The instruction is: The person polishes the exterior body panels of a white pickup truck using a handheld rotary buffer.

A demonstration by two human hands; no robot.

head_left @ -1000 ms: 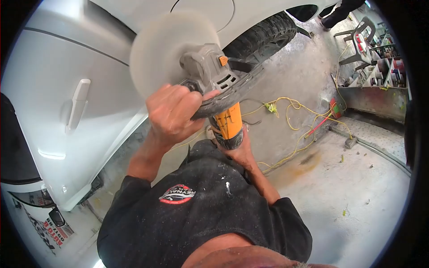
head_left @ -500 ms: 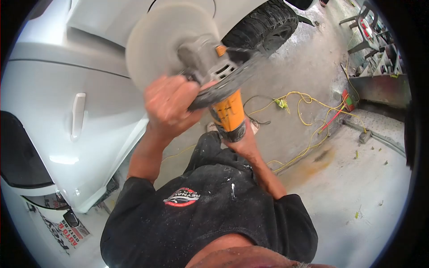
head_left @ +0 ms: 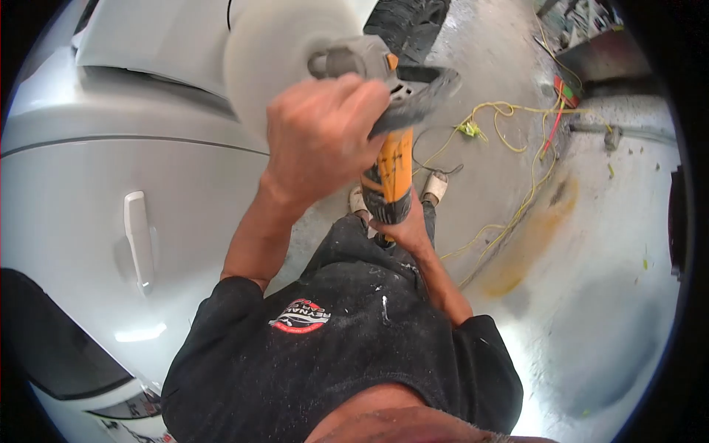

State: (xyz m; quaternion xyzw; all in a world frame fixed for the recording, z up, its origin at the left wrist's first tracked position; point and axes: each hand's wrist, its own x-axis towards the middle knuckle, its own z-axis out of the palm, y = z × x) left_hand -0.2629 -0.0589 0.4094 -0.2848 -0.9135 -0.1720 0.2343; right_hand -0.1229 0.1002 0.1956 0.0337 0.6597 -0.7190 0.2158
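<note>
- One orange-and-grey power tool (head_left: 396, 166), carried off the floor between both hands, out in front of the torso.
- Gripped near the disc end, at the black loop handle (head_left: 428, 100), by the closed left hand (head_left: 321, 140), back of the hand uppermost.
- Clasped around the dark rear end by the right hand (head_left: 408, 230), nearer the torso, fingers partly hidden under the tool.
- Beyond the left hand, a pale disc (head_left: 284, 66), blurred; contact with the bodywork impossible to tell.
- To the left, a silver car (head_left: 81, 173) with a door handle (head_left: 138, 240); past the tool's head, a dark tyre (head_left: 410, 26).
- Strewn toward the right edge of the floor (head_left: 484, 63), a yellow cord (head_left: 539, 110), crossed by a red stick (head_left: 552, 131).
</note>
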